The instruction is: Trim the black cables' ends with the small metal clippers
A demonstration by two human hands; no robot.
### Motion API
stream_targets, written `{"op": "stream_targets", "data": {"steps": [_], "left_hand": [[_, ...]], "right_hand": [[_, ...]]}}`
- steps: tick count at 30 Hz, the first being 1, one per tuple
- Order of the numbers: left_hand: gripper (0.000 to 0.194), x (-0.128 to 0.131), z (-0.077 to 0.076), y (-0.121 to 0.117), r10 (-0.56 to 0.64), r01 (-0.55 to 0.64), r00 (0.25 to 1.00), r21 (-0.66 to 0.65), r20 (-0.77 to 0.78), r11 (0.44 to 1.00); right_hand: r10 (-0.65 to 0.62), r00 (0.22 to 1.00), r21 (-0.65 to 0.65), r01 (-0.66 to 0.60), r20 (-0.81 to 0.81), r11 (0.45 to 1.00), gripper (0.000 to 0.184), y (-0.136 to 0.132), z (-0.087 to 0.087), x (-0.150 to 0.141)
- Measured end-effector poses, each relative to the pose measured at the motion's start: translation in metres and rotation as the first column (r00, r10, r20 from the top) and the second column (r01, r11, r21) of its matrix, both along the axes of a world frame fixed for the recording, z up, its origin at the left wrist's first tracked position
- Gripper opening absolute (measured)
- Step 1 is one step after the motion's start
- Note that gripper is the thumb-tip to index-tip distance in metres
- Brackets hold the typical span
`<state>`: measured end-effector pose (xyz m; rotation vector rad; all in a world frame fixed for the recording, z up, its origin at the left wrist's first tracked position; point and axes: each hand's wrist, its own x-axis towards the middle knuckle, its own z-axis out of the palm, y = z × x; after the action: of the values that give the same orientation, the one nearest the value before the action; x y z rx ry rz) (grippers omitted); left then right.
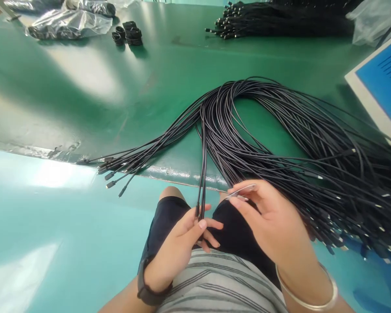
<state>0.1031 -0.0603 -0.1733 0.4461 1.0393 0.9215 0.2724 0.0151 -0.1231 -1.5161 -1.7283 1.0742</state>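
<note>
My left hand is closed on the ends of a few black cables that hang over the table edge, thumb pressed on their plugs and the other fingers partly spread. To its right and a little higher, my right hand pinches a thin silver metal tool between thumb and fingers; it looks like tweezers, but its exact kind is not clear. The tool is apart from the held cables. Behind both hands a large bundle of black cables curves over the green table, many plug ends lying at the right.
Several cable ends stick out over the front edge of the green table. At the back are plastic-wrapped rolls, small black coils and another cable pile. A blue and white box stands at the right.
</note>
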Motion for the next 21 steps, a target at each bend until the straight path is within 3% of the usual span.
{"op": "stream_targets", "data": {"steps": [2, 5, 7, 9, 10, 12, 14, 17, 21], "left_hand": [[0.038, -0.005, -0.003, -0.007, -0.022, 0.022, 1.0, -0.009, -0.012, 1.0], [0.035, -0.011, -0.003, -0.016, -0.074, 0.074, 0.997, -0.011, -0.018, 0.997], [0.031, -0.012, 0.001, -0.02, -0.116, 0.115, 0.993, -0.022, -0.014, 0.993], [0.027, -0.012, 0.007, -0.021, -0.122, 0.122, 0.992, -0.046, -0.001, 0.991], [0.027, -0.012, 0.01, -0.021, -0.11, 0.111, 0.994, -0.056, 0.011, 0.992], [0.028, -0.011, 0.016, -0.02, -0.074, 0.076, 0.996, -0.066, 0.042, 0.995], [0.028, -0.01, 0.02, -0.018, -0.043, 0.047, 0.997, -0.054, 0.068, 0.997], [0.025, -0.009, 0.023, -0.013, -0.03, 0.033, 0.996, -0.033, 0.078, 0.999], [0.025, -0.005, 0.027, -0.007, -0.02, 0.022, 0.994, -0.022, 0.105, 1.0]], "right_hand": [[-0.101, 0.972, 0.232, 0.051, 0.21, 0.971, 0.01, 0.004, -0.001, 0.009], [-0.235, 0.892, 0.497, 0.014, 0.385, 0.868, 0.013, 0.008, -0.007, 0.016], [-0.262, 0.893, 0.581, 0.0, 0.367, 0.814, 0.014, 0.004, -0.009, 0.015], [-0.26, 0.936, 0.583, 0.077, 0.237, 0.809, 0.015, -0.004, -0.009, 0.01], [-0.245, 0.958, 0.526, 0.134, 0.148, 0.84, 0.014, -0.01, -0.008, 0.007], [-0.178, 0.983, 0.277, 0.184, -0.045, 0.943, 0.01, -0.021, -0.006, 0.0], [-0.108, 0.958, -0.049, 0.098, -0.266, 0.994, 0.007, -0.029, -0.005, -0.006], [-0.112, 0.816, -0.332, -0.101, -0.567, 0.938, 0.006, -0.035, -0.01, -0.013], [-0.188, 0.68, -0.446, -0.226, -0.709, 0.866, 0.008, -0.036, -0.015, -0.017]]}}
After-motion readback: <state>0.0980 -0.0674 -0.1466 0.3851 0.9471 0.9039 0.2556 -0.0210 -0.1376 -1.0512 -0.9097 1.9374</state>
